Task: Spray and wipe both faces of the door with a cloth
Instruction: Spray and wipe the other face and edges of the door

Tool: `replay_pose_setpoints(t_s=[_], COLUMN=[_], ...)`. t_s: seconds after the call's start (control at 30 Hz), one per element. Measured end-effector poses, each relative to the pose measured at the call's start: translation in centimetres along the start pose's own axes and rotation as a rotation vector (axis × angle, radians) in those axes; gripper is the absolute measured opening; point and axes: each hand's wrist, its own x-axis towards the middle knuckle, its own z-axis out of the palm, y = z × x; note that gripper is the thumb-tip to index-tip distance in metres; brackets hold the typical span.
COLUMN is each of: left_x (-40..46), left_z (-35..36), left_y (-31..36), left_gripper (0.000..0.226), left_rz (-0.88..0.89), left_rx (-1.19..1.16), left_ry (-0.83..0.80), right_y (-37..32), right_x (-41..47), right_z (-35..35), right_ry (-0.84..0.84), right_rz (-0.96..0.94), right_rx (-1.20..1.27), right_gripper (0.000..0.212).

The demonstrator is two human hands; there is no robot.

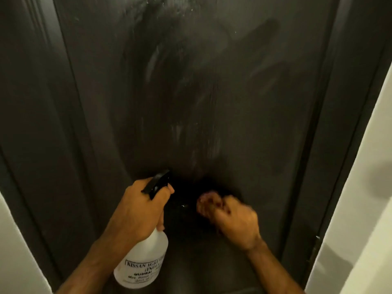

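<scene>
We face the dark door, streaked wet, its right edge meeting a pale wall. Our left hand grips the spray bottle; our right hand, blurred, clutches a dark cloth against the lower panel.

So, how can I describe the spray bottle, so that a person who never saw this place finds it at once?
Start from the large dark grey door that fills the view. Low on its left, the left hand grips a translucent white plastic spray bottle. It alone is pale, with a black trigger head and black printed text.
</scene>
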Motion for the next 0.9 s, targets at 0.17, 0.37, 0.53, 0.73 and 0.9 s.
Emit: replay_pose_setpoints(t_s=[0.17,0.37,0.53,0.73,0.9], left_x=[0.2,-0.1,-1.2,-2.8,-4.8], left_z=[-0.7,-2.2,-1.6,-0.5,0.3], left_y=[-0.7,-0.4,-0.9,-1.3,-1.6], left_gripper=[0.017,0.018,0.022,0.020,0.022], left_rz=[0.006,0.035,0.034,-0.006,0.012], left_rx=[0.021,0.023,0.047,0.073,0.128], left_ry=[0.018,0.059,0.064,0.141,0.214], right_y=[0.5,-2.7,-4.6,-5.6,-4.2], right_x=[7.6,11.8,7.2,0.5,-4.1], right_z=[-4.7,-3.4,1.0,6.4,8.9], right_ry=[0.533,0.807,0.648,0.359,0.164], right_rz=[0.162,0.366,0.082,-0.301,-0.524], right_rx=[-0.015,0.033,-0.017,-0.021,-0.051], right_gripper=[0.036,0.023,0.030,0.023,0.012])
